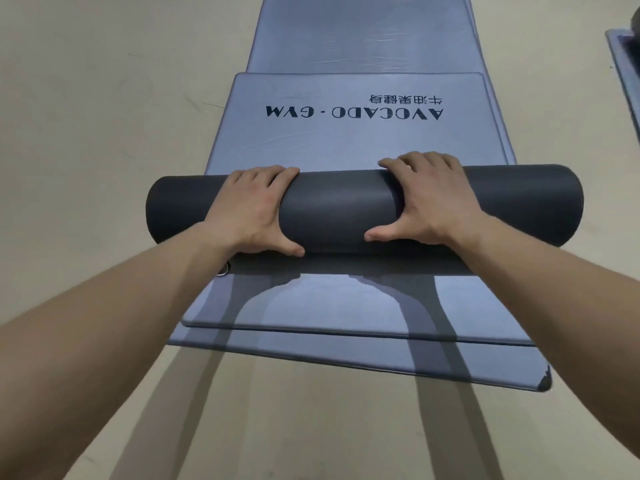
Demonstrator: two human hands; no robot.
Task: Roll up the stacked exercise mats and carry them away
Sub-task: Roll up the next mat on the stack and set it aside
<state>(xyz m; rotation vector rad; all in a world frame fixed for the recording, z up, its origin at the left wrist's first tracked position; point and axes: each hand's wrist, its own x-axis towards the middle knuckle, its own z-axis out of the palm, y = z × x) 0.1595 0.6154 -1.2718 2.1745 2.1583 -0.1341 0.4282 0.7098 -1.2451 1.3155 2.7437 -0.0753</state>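
Note:
A dark grey roll of mat (pixel 343 206) lies crosswise on a stack of blue-grey exercise mats (pixel 346 140) on the floor. The unrolled far part of the top mat shows upside-down "AVOCADO · GYM" lettering. My left hand (pixel 252 209) grips the roll left of centre, fingers curled over its far side and thumb on the near side. My right hand (pixel 426 202) grips it right of centre the same way. Nearer to me, two lower mats (pixel 329 313) lie flat, their near edges offset from each other. A small metal ring (pixel 223 270) shows under the roll's left end.
A beige floor (pixel 104 133) surrounds the stack on the left, right and near sides. The corner of another blue mat (pixel 623 74) lies at the far right edge. The lowest mat's near right corner (pixel 543 381) is chipped.

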